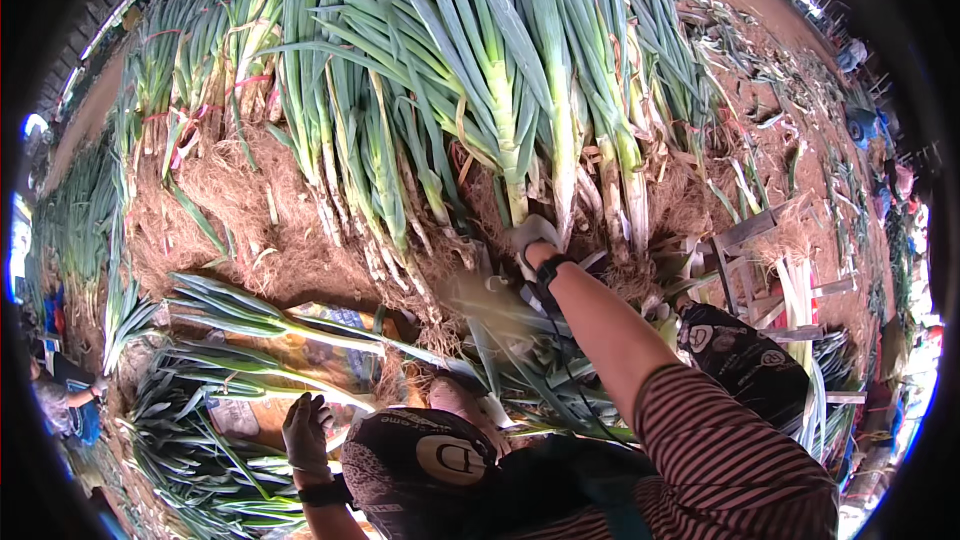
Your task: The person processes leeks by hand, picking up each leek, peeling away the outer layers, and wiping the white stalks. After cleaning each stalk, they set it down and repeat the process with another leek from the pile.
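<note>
Wearing dark trousers (408, 485) with two round pale prints (452, 459). Touching one leek (510, 155) at base, in far row (575, 60), with right hand (535, 237); can't tell finger closure. Holding left hand (308, 430) loosely open beside lying leeks (300, 385).

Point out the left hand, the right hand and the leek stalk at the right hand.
Left hand (307, 430): head view, middle of the gloved hand.
Right hand (535, 237): head view, back of the glove.
Leek stalk (512, 172): head view, pale lower stem.
</note>
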